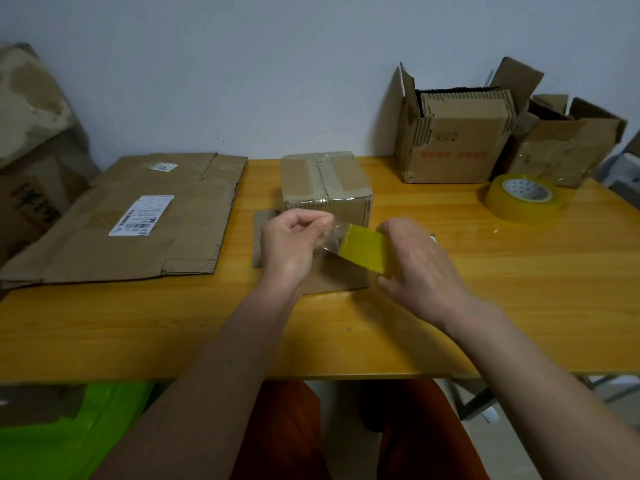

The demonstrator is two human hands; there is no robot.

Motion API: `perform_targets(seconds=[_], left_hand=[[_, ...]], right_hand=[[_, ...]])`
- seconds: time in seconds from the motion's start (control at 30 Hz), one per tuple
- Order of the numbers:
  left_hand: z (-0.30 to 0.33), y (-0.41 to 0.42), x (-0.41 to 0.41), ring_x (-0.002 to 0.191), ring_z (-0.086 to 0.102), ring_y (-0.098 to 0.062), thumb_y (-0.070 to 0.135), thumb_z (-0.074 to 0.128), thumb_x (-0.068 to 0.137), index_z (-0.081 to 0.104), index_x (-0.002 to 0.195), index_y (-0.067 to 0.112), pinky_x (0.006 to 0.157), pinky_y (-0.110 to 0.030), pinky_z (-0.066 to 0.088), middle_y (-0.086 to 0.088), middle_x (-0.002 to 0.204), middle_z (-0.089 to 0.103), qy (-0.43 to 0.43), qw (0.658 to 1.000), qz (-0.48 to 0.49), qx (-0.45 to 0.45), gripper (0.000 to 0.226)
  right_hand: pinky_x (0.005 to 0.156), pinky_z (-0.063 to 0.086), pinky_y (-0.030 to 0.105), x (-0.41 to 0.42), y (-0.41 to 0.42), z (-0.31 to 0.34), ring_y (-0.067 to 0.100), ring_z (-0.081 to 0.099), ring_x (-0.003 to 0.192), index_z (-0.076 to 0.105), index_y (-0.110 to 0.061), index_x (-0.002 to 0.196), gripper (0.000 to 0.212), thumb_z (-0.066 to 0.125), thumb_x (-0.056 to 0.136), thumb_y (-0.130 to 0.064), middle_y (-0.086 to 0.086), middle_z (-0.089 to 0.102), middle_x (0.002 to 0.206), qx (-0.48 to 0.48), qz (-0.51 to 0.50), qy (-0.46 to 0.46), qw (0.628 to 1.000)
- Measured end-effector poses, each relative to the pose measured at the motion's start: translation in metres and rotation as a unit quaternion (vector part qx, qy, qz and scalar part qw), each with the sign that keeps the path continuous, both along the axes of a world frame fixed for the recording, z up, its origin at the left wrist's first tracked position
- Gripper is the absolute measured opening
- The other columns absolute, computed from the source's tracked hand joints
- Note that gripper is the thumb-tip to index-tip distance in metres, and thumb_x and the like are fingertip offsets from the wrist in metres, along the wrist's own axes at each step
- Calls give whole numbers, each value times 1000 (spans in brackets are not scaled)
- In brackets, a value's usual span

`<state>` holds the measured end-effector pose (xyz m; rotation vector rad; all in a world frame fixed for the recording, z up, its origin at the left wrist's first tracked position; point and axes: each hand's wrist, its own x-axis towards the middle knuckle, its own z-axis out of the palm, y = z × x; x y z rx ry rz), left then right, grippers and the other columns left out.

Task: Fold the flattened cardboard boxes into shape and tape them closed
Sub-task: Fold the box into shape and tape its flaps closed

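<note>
At back right, open box [453, 133] holds cardboard sheets; hands: left [294, 244] pinches tape strip [334, 233], right [419, 268] grips roll [363, 249].

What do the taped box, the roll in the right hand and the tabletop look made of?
Taped box: brown corrugated cardboard, fluting visible at its edge, glossy clear tape on top. Roll: yellowish translucent plastic tape, shiny. Tabletop: wood-grain surface, probably laminate, smooth and slightly glossy.

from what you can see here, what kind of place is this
Probably a small home or back-room packing spot, not a warehouse: a plain wooden table against a bare wall, flattened cardboard boxes stacked on it, and a spare tape roll.
</note>
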<state>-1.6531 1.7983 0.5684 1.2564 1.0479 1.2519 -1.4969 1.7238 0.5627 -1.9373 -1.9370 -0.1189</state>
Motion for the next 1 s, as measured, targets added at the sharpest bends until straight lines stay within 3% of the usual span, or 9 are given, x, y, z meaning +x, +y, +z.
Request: perform_targets(seconds=[0.07,0.2,0.27,0.33,0.4,0.47,0.6,0.83,1.0], left_hand=[[5,-6,4,81,73,-21,0,62,90,65,89,5,73,-28,59,-12,86,74,-95,995,-8,-24,6],[14,-11,13,89,72,-28,0,55,94,59,92,4,77,-35,60,-15,89,73,-257,962,-31,-92,6],[15,-12,16,85,73,-27,-1,53,95,57,93,4,72,-35,60,-13,86,73,-314,939,-53,-132,7],[15,-13,17,83,73,-23,-1,54,94,57,92,5,68,-32,60,-13,85,73,-338,927,-57,-152,7],[13,-9,14,88,72,-19,2,61,91,61,89,8,74,-34,60,-9,87,74,-277,952,-7,-128,7],[9,-5,10,85,69,-10,8,70,86,65,83,14,80,-32,58,4,81,72,-151,982,68,-86,8],[3,-8,7,72,63,-2,10,73,84,70,85,13,73,-20,51,7,77,69,-98,987,104,-75,5],[7,-1,-6,67,62,-3,7,74,82,71,87,11,76,-21,56,5,78,69,-126,978,145,-81,7],[7,-1,-7,67,61,-6,4,72,83,70,86,9,81,-24,57,4,74,69,-142,978,113,-106,6]], right_hand=[[87,38,34,4,1,-2,29,44,110,54,-10,117,58,80,65,-15,13,48,118,121,-29,11,992],[97,42,33,1,6,-2,11,46,118,52,-13,125,54,65,72,-11,-5,51,122,312,-37,339,887],[94,49,43,-6,10,0,-2,52,109,48,-23,126,57,64,74,-8,-20,55,113,307,-49,515,799],[91,49,55,-9,14,1,16,59,108,51,-26,120,54,67,71,-10,-8,61,113,262,-55,601,753],[87,50,56,-6,16,-1,20,60,105,54,-23,118,55,71,70,-4,-1,61,111,223,-55,570,789],[84,54,50,-1,17,-4,0,59,93,53,-19,119,56,70,74,9,-14,59,103,212,-58,517,827],[77,40,1,3,23,-4,-9,52,89,55,-10,124,51,66,78,9,-12,59,105,248,-90,427,865],[96,38,29,23,19,-5,25,51,119,47,-9,137,66,54,74,12,11,57,131,231,-133,279,923],[85,45,25,26,30,-5,11,53,102,58,-10,126,46,54,81,0,5,60,115,254,-142,450,844]])
